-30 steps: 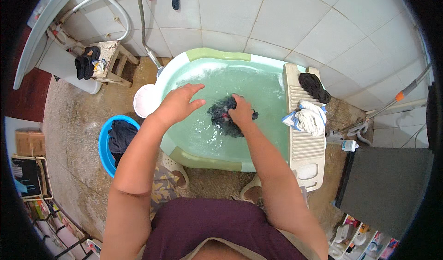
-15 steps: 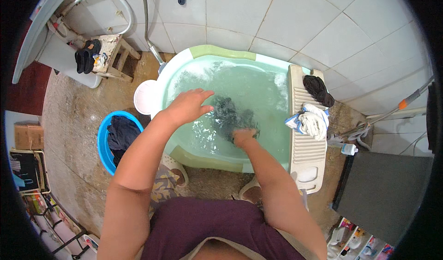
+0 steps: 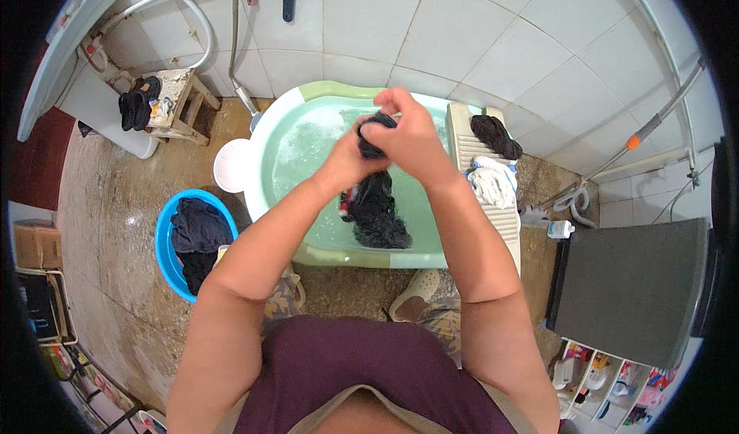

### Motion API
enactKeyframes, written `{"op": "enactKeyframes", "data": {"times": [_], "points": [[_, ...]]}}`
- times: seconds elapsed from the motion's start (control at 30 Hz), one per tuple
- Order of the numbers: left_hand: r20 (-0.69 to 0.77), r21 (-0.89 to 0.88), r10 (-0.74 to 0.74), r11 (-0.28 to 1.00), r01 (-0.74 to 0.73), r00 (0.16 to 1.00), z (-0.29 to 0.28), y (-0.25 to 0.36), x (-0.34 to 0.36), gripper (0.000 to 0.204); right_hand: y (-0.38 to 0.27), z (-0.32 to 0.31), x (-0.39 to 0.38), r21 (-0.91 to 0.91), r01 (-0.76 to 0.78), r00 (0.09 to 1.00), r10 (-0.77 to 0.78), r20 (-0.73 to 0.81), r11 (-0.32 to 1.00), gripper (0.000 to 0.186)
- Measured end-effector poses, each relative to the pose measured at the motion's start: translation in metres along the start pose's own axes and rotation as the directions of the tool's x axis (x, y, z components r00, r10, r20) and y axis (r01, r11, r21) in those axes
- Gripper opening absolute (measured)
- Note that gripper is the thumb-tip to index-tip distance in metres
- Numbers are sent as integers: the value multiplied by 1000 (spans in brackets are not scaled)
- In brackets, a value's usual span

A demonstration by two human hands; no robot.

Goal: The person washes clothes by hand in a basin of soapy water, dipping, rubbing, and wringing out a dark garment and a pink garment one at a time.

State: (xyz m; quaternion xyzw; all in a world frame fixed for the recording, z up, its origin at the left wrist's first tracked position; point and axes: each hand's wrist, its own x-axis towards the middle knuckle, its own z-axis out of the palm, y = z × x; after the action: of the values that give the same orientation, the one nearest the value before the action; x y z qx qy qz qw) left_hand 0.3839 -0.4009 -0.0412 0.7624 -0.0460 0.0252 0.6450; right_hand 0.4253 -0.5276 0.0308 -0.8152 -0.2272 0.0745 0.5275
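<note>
The left hand [image 3: 346, 162] and right hand [image 3: 412, 135] gripped the bunched top of a black garment [image 3: 377, 217] over the tub [image 3: 339, 256], likely for firm purchase; its lower end trailed toward the near edge.

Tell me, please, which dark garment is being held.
The black garment over the tub, held in the left hand and right hand; dark clothes in the blue basin and on the washboard lie untouched.

Cloth garment [image 3: 377, 211], smooth plastic tub [image 3: 346, 258], rough stool [image 3: 181, 87] probably wooden
</note>
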Motion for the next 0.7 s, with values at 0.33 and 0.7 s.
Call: {"op": "enactKeyframes", "data": {"times": [0.33,0.7], "points": [[4,-78,-94,992,95,996,-3,35,-19,30,167,60,-84,586,-810,398,718,572,-18,95],[-132,-549,-127,835,34,983,-36,6,-5,39,155,90,-51,905,-364,870,265,415,-221,37]]}}
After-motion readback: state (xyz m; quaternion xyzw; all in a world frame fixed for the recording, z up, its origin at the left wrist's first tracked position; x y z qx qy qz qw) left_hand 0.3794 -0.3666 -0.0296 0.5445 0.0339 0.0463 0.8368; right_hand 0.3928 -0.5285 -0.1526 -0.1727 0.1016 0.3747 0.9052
